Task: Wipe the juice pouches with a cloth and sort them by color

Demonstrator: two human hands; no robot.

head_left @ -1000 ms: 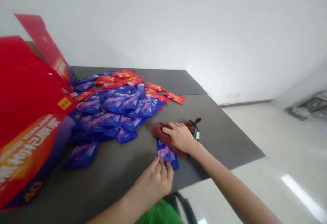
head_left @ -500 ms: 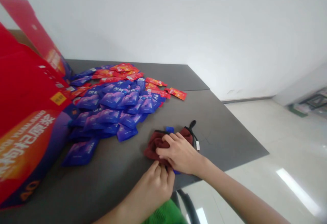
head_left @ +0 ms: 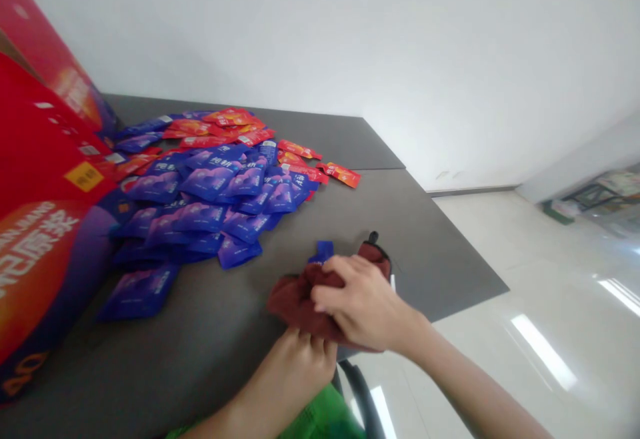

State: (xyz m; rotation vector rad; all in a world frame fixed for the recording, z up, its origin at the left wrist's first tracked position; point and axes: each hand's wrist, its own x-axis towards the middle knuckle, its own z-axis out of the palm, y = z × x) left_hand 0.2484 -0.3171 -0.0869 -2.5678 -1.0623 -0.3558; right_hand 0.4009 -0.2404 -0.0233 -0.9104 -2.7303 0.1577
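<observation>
My right hand is closed on a reddish-brown cloth with dark edging and a black loop near the table's right front edge. A small blue pouch pokes out from behind the cloth, mostly covered by it. Just below, my left hand has its fingers curled under the cloth's near edge. The left fingertips are hidden, so what they grip cannot be made out.
A heap of blue-purple pouches lies on the grey table, with red-orange sachets behind. A single blue pouch lies in front. The large red box stands at left. A white wall rises behind.
The cloth has been bunched and spread toward me, now covering my left fingertips. More of the blue pouch shows behind it. The view has shifted slightly, moving the box and heap leftward.
</observation>
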